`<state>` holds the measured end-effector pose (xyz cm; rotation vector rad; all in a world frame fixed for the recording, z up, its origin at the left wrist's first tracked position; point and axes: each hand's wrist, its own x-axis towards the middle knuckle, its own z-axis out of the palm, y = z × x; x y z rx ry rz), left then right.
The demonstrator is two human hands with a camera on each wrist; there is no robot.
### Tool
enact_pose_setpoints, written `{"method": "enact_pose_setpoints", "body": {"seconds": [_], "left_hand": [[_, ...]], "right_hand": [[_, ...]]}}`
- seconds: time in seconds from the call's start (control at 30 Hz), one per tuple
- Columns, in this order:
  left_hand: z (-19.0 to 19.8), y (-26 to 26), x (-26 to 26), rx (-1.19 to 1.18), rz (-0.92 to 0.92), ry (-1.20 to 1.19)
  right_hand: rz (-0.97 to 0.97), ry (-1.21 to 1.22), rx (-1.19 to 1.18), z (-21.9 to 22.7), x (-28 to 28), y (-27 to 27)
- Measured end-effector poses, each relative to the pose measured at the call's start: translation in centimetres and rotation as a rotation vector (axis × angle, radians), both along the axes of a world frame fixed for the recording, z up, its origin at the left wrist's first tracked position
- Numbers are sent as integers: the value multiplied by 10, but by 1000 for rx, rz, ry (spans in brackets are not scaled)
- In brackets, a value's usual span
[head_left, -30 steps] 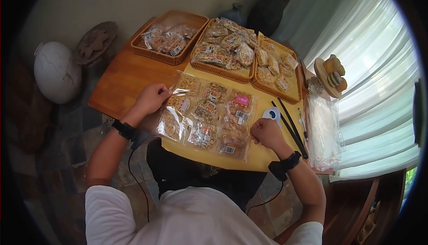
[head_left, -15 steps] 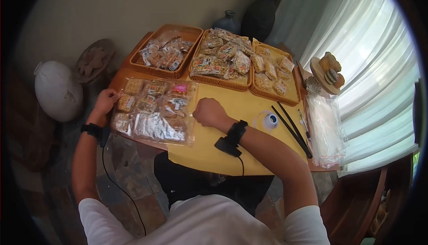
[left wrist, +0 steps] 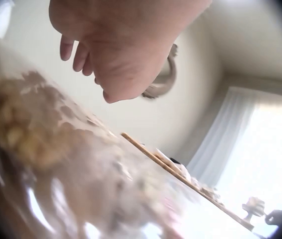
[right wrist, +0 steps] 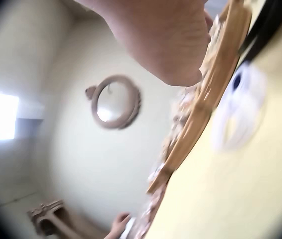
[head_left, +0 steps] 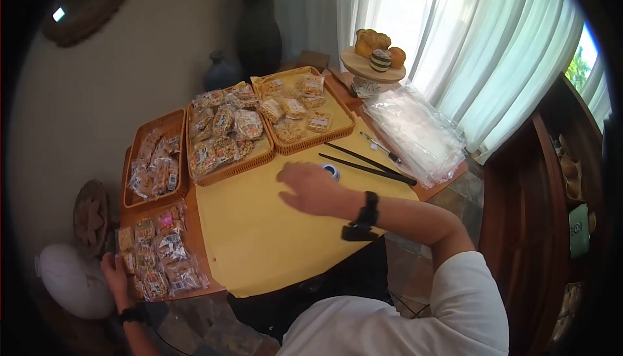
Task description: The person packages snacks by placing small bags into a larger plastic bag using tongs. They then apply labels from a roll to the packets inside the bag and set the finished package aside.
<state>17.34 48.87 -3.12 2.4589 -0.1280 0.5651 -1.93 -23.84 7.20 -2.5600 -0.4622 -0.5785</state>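
A large clear bag filled with several small snack packs (head_left: 172, 247) lies at the table's left front corner. My left hand (head_left: 115, 279) is at its left edge, fingers loosely extended. In the left wrist view that hand (left wrist: 116, 50) is over the shiny plastic and pinches nothing. My right hand (head_left: 315, 189) hovers above the yellow paper (head_left: 253, 239), fingers relaxed and holding nothing. Just beyond it, partly hidden, is a roll of white tape or ribbon (head_left: 331, 172) with a blue core, seen more fully as a white roll (right wrist: 240, 107) in the right wrist view.
Three wicker baskets of wrapped snacks stand along the back: left (head_left: 178, 194), middle (head_left: 237, 173) and right (head_left: 305, 143). Right of the paper lie two black sticks (head_left: 370, 166), a pen (head_left: 371, 141) and clear plastic bags (head_left: 415, 135). Behind them is a pastry stand (head_left: 373, 71).
The filled bag has gone from the middle of the paper to the table's left corner. My right hand has left it and moved back right, opening; the head view has turned right.
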Motion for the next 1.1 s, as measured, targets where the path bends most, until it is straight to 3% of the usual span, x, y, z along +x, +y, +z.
{"method": "enact_pose_setpoints", "body": {"seconds": [0.03, 0.1, 0.2, 0.23, 0.27, 0.33, 0.4, 0.53, 0.6, 0.7, 0.8, 0.93, 1.0, 1.1], "left_hand": [[19, -36, -23, 388, 95, -297], [70, -112, -61, 324, -17, -252], [137, -253, -101, 253, -305, -159], [145, -290, -106, 222, -432, -123], [145, -326, -106, 192, -557, -84], [147, -407, -108, 188, -761, -11], [135, -490, -108, 171, -917, 25], [107, -625, -97, 300, -989, 25], [109, -663, -93, 527, -873, 223], [114, -686, -92, 620, -890, 409], [108, -694, -85, 683, -917, 374], [145, -715, -95, 624, -957, 416], [171, -744, -99, 478, -1004, 459], [182, -802, -101, 471, -981, 424]], "right_hand": [[-192, -52, -45, 6, -16, -56], [-627, 0, -140, 0, -61, -167], [-960, 184, -404, -19, -134, -281], [-943, -13, -458, -29, -137, -282], [-946, -17, -443, -31, -145, -292], [-890, 298, -407, -29, -168, -315], [-891, 208, -423, -38, -172, -309], [-953, 13, -329, -36, -171, -301], [-965, -26, -320, -25, -172, -294], [-991, -135, -251, -2, -177, -291], [-982, -188, -205, 17, -181, -294], [-1004, -203, -186, 30, -183, -294], [-983, -214, -193, 36, -185, -292], [-1003, -197, -198, 51, -186, -283]]}}
